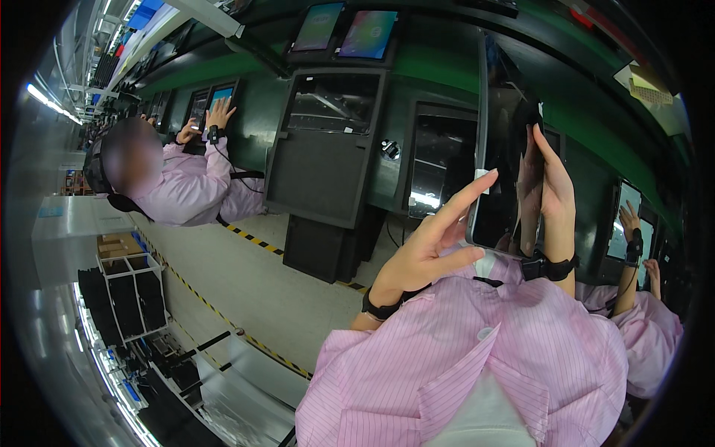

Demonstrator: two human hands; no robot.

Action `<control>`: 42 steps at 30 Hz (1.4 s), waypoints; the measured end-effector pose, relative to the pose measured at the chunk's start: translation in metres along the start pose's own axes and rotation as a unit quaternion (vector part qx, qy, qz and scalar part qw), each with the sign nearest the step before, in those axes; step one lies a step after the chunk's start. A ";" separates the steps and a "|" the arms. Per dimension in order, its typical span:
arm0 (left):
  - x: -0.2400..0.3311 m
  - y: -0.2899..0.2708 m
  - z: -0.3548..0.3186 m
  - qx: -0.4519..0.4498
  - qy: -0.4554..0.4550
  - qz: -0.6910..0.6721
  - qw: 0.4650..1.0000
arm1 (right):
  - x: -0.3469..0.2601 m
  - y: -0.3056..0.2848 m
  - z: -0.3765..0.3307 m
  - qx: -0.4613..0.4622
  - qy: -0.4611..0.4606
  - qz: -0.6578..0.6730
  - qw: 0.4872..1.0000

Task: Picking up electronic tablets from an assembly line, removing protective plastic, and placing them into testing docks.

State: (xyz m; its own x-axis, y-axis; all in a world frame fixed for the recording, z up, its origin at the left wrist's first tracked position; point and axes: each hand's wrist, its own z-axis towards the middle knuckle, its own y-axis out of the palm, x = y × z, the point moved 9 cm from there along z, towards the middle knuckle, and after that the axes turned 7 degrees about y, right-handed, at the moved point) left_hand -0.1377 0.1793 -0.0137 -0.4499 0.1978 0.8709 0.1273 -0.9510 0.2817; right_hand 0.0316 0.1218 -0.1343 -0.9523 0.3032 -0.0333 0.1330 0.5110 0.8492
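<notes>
Raised in front of my chest is a tablet (508,97) with a dark, glossy screen that mirrors parts of the room and a hand. My right hand (557,186) grips its right edge, thumb along the side and the other fingers hidden behind. At the lower left corner my left hand (436,242) holds the tablet, its index finger reaching onto a small white tab at the edge and its thumb near the bottom edge. A black foam tray (445,123) with a dark glossy panel lies on the bench, just left of the held tablet.
Further left, a large black tray (316,179) holds another dark panel and juts over the bench's near edge. Two lit tablets (342,33) stand at the back. Co-workers in pink sit at left (197,179) and right (644,335). A white-framed rack (134,298) stands at lower left.
</notes>
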 end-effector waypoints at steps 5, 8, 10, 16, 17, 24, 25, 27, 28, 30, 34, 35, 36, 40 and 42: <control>-0.001 0.001 -0.002 -0.024 0.002 0.067 0.997 | 0.001 0.003 0.000 -0.018 0.019 -0.023 0.999; 0.001 0.000 -0.002 -0.023 0.022 0.105 0.994 | -0.008 -0.009 0.000 0.047 -0.027 -0.035 0.998; 0.001 -0.001 -0.002 -0.022 0.027 0.090 0.995 | -0.011 -0.012 -0.001 0.069 -0.042 -0.045 0.996; 0.003 -0.003 0.001 -0.033 0.052 0.108 0.992 | -0.017 0.000 -0.007 0.058 -0.077 -0.079 0.992; 0.001 -0.005 0.000 -0.017 0.042 0.089 0.995 | -0.015 0.002 -0.008 0.057 -0.067 -0.072 0.994; 0.021 0.001 -0.019 0.005 0.140 0.140 0.980 | -0.026 0.019 -0.052 0.114 -0.148 -0.093 0.978; 0.024 -0.001 -0.023 0.034 0.154 0.122 0.980 | -0.025 0.028 -0.060 0.091 -0.148 -0.104 0.979; 0.026 0.004 -0.028 0.056 0.184 0.107 0.975 | -0.026 0.040 -0.078 0.086 -0.169 -0.138 0.972; 0.033 0.009 -0.032 0.046 0.234 0.095 0.966 | -0.021 0.044 -0.083 0.074 -0.156 -0.133 0.976; 0.031 0.011 -0.035 0.080 0.231 0.088 0.966 | -0.028 0.045 -0.098 0.112 -0.214 -0.164 0.956; 0.034 0.015 -0.038 0.111 0.248 0.077 0.959 | -0.027 0.052 -0.103 0.070 -0.218 -0.185 0.956; 0.034 0.015 -0.038 0.116 0.248 0.071 0.959 | -0.029 0.051 -0.104 0.072 -0.232 -0.186 0.952; 0.034 0.014 -0.038 0.122 0.247 0.067 0.959 | -0.029 0.048 -0.105 0.077 -0.225 -0.178 0.955; 0.031 0.011 -0.037 0.144 0.226 0.041 0.963 | -0.024 0.057 -0.107 0.012 -0.189 -0.149 0.971; 0.031 0.007 -0.033 0.161 0.201 0.013 0.966 | -0.019 0.065 -0.105 -0.032 -0.168 -0.172 0.970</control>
State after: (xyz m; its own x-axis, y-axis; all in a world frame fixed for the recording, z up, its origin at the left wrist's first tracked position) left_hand -0.1797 0.1711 0.0022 -0.7416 0.0039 0.6708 0.3832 -0.8183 0.4283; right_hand 0.0292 0.0645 -0.0233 -0.7930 0.3736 -0.4811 -0.2046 0.5806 0.7881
